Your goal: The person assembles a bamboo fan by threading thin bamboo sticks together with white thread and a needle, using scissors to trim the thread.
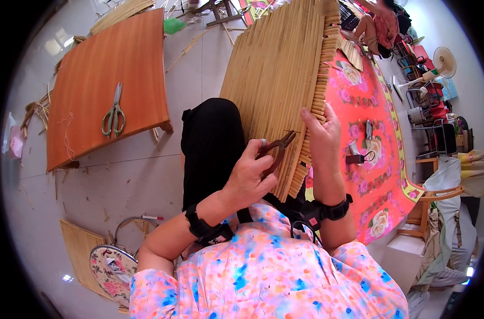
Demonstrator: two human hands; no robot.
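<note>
A stiff panel of straw-coloured reed stalks [274, 69] laid side by side rests across my lap, tilted away from me. Its right border [317, 87] shows a row of short cut ends. My left hand [244, 181] is closed around the handles of dark pliers [280, 150], whose jaws point up and right at the panel's surface near that border. What the jaws touch is too small to tell. My right hand [323, 135] grips the panel's right border, thumb on top, fingers mostly hidden behind it.
To the left stands a low orange-brown wooden table [119, 58] bearing green-handled scissors [114, 114]. A red floral mat [353, 202] lies at right, with small tools [368, 130] on it. Beyond are a fan [443, 63], a wooden chair [427, 204] and another person [383, 26].
</note>
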